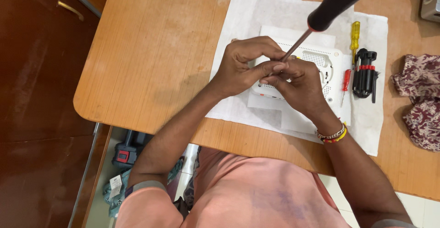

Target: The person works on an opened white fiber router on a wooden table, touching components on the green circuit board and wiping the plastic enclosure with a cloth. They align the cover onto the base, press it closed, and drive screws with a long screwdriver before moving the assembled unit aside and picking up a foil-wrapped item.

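Note:
My left hand (243, 67) and my right hand (300, 84) meet over a white perforated plastic device (323, 61) lying on a white paper sheet (247, 17). Fingers of both hands pinch the lower end of a long screwdriver's metal shaft (297, 45). Its black handle (339, 1) rises toward the camera. The tip is hidden behind my fingers, against the device. My right wrist wears bracelets.
Right of the device lie a yellow screwdriver (355, 35), a small red screwdriver (346, 84) and a black-and-red multi-bit driver (365, 72). A patterned cloth (419, 100) lies on the wooden table (151, 49) at right. A power drill (128, 150) sits on the floor; a brown cabinet (36, 95) stands left.

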